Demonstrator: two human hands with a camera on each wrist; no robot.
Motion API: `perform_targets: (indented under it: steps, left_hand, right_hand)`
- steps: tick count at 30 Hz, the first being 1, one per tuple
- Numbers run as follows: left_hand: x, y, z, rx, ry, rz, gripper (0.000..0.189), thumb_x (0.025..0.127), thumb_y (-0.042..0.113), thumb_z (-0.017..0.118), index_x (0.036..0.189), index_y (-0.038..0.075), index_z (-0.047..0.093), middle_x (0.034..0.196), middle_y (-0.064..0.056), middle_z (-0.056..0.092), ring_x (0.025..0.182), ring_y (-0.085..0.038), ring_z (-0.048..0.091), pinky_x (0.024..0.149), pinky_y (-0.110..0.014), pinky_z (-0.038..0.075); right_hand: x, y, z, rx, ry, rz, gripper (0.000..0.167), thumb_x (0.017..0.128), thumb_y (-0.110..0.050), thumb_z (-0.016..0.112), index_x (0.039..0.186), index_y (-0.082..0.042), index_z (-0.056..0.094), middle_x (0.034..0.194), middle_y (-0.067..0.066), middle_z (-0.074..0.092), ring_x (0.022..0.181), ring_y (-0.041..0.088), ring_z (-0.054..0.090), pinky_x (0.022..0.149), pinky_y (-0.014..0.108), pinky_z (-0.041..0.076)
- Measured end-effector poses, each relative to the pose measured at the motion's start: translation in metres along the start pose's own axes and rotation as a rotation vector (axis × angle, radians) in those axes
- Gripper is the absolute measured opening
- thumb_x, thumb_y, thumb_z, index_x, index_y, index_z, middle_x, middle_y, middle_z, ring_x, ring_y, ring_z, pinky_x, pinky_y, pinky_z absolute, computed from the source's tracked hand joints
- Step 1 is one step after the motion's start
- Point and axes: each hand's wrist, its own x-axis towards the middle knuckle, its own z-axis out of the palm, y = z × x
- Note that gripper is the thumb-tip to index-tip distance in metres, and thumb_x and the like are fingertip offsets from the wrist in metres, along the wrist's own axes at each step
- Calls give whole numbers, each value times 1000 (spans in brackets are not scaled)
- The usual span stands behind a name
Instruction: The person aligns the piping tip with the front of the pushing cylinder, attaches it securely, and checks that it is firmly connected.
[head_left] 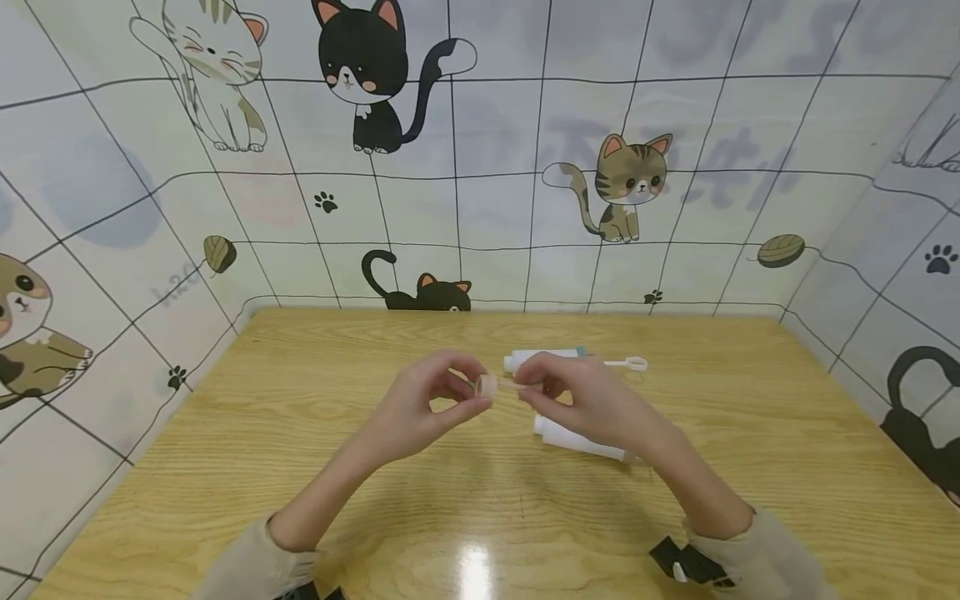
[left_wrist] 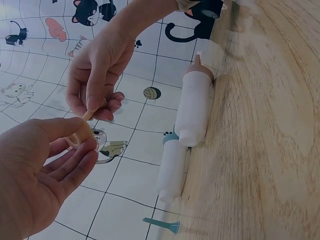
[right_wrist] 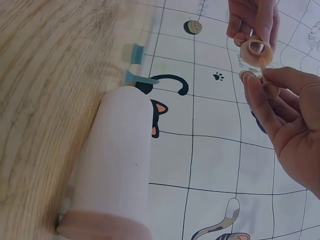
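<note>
In the head view, my left hand (head_left: 420, 408) pinches a small translucent peach ring (head_left: 487, 387) between thumb and fingers, above the table. My right hand (head_left: 592, 400) pinches a thin peach stem-like piece (right_wrist: 264, 70) with a flared end. The right wrist view has the stem's narrow end right at the rim of the ring (right_wrist: 246, 53). Below and behind the right hand lie two white squeeze bottles: the farther bottle (head_left: 543, 356) has a teal cap, the nearer bottle (head_left: 581, 442) is partly hidden. A brown spouted cap (left_wrist: 199, 75) shows on one bottle in the left wrist view.
A teal flared stem (left_wrist: 162, 223) lies loose on the wooden table (head_left: 300, 375), beyond the bottles. In the head view it appears as a pale piece (head_left: 636, 363) right of the right hand. Walls with cat drawings (head_left: 495, 125) enclose the table at the back and sides.
</note>
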Motion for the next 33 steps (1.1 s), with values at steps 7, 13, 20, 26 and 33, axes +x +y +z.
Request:
perform_targets:
  steps: [7,13,20,26,33]
  left_hand:
    - [0,3,3,-28,-7,6,28,91,3,75,115,6,62,104,-4,63,87,-15,70,79,-33,61]
    - [-1,5,5,-50,-8,12,28,91,2,75,116,5,61,105,-5,64,89,-16,71,79,-33,61]
    - [0,5,8,-69,-3,24,28,91,3,75,115,5,61,106,-6,64,89,-17,71,80,-34,61]
    - [-1,4,9,-82,2,23,27,92,3,75,115,6,61,106,-6,64,89,-18,71,81,-35,61]
    - [-1,5,7,-85,19,-18,29,92,3,74,117,8,62,109,-5,64,91,-17,71,83,-34,60]
  right_hand:
    - [2,-2,3,35,-6,8,11,98,-8,68,109,-9,68,97,-7,69,79,3,64,70,23,58]
    - [2,-2,6,54,1,-19,15,96,-4,69,111,-8,69,99,-2,71,81,3,65,73,23,59]
    - [2,-1,8,62,7,-47,20,95,-5,71,114,-11,70,99,-4,71,80,5,66,71,23,59]
    - [0,-2,8,96,1,-26,22,95,-10,72,116,-15,71,101,-10,69,83,6,67,69,24,58]
    - [1,4,8,142,-3,-80,25,97,4,63,119,-5,70,105,-1,68,84,9,67,73,27,59]
